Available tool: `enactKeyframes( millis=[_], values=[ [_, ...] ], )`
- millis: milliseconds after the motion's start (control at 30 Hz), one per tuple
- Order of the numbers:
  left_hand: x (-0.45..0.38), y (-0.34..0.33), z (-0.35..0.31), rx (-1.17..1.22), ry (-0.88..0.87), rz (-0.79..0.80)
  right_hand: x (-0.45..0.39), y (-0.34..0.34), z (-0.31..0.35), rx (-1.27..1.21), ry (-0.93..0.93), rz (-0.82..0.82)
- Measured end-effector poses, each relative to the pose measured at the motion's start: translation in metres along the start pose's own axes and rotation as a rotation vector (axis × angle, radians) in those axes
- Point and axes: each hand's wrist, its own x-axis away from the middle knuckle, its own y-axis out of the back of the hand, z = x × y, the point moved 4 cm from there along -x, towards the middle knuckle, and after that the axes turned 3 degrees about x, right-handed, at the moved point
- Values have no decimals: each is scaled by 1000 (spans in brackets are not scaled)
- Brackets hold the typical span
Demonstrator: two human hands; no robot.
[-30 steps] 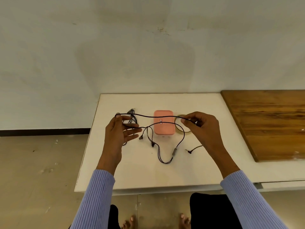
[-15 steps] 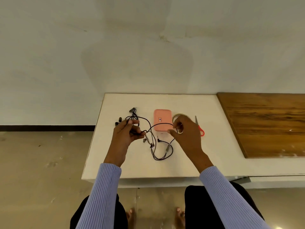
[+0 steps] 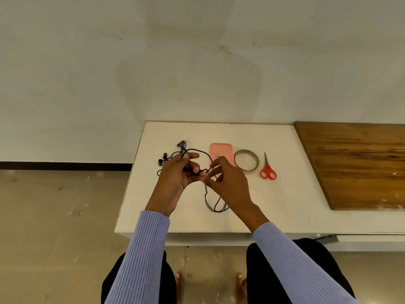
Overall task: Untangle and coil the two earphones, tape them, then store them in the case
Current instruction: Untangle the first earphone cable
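A white table (image 3: 285,220) stands against a pale wall, with a brown wooden board (image 3: 355,163) covering its right end. A person in ribbed lilac sleeves sits at the near edge, both hands raised over the left half of the table.

The left hand (image 3: 177,174) is nearer the left edge, its fingers (image 3: 192,155) curled round a gathered bunch of black cable. The right hand (image 3: 230,183) is just beside it, fingers (image 3: 215,162) bent and thumb pinching a strand of the same cable; how tight either grip is cannot be told.

The black earphones (image 3: 215,205) are still a tangle. One loop hangs from the hands onto the table toward the near edge, and more cable with earbuds (image 3: 162,160) lies behind the left hand, toward the far left corner. Which strand belongs to which earphone cannot be made out.

Along the far side, from left to right, lie a pink case (image 3: 220,150), closed and partly hidden by the right hand, a roll of tape (image 3: 246,160) and red-handled scissors (image 3: 267,168).

The step in hand looks like untangling. It would go best by holding the bunch loosely in the left hand and feeding one free end back through the loops, easing rather than pulling, since tugging would tighten any knot.
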Motion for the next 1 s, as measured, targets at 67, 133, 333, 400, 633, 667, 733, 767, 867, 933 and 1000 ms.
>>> enactKeyframes(
  millis=[67, 133, 333, 400, 633, 667, 733, 767, 867, 933, 1000],
  values=[
    [-2, 1, 0, 35, 1, -7, 1, -2, -1, 20, 10, -45],
    [-5, 7, -1, 67, -16, -48, 0, 0, -4, -1, 40, -47],
    [-10, 39, -2, -46, -40, -297, -9, 27, -30, -264, -45, -39],
    [-11, 47, 0, -115, -28, -333, -10, 35, -39, -410, -190, -12],
    [-8, 72, -3, -174, 0, -444, -13, 61, -58, -598, -341, -119],
    [-7, 75, -4, -193, -2, -452, -13, 65, -61, -615, -355, -139],
    [-7, 78, -4, -244, -4, -455, -13, 72, -66, -634, -376, -198],
    [-7, 79, -4, -266, -4, -452, -13, 76, -68, -631, -384, -231],
    [-9, 82, -1, -307, 11, -438, -12, 85, -70, -624, -369, -314],
    [-10, 82, 0, -352, 31, -424, -12, 87, -67, -598, -335, -332],
    [-12, 81, 3, -411, 53, -394, -12, 87, -65, -549, -289, -332]
  ],
)
